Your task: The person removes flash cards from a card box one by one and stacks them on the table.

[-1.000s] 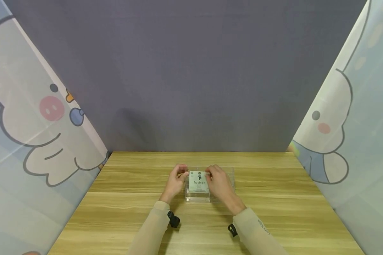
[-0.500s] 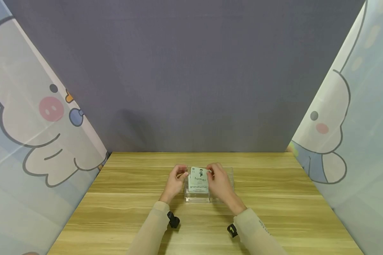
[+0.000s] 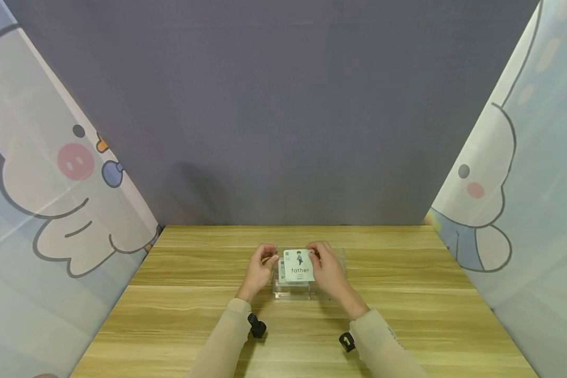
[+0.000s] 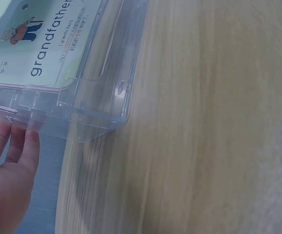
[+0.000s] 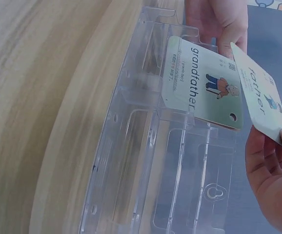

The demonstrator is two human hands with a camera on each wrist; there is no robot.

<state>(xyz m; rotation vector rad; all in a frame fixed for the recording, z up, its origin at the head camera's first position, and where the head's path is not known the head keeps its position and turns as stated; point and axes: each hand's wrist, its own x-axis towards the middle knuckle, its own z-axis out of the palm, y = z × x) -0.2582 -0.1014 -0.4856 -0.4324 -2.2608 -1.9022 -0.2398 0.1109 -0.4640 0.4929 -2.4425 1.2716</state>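
Note:
My right hand (image 3: 329, 271) pinches a flash card reading "father" (image 3: 298, 268) by its right edge, thumb on the printed face. In the right wrist view that father card (image 5: 262, 95) is tilted and apart from the stack of cards topped by "grandfather" (image 5: 202, 80). The stack leans in one compartment of a clear plastic card holder (image 5: 131, 165). My left hand (image 4: 9, 178) grips the holder's left side, thumb above and fingers below in the left wrist view. To the right of the stack, the holder's other compartment shows no cards.
Under the holder lies a wood-grain table (image 3: 193, 294). A dark grey curtain (image 3: 283, 115) hangs behind it, and cartoon-printed cloths (image 3: 42, 157) flank both sides. A black wrist device (image 3: 256, 326) shows at each sleeve.
The right hand has lifted the father card off the stack, up and then slightly right, and the grandfather card beneath has come into sight. The left hand has stayed in place.

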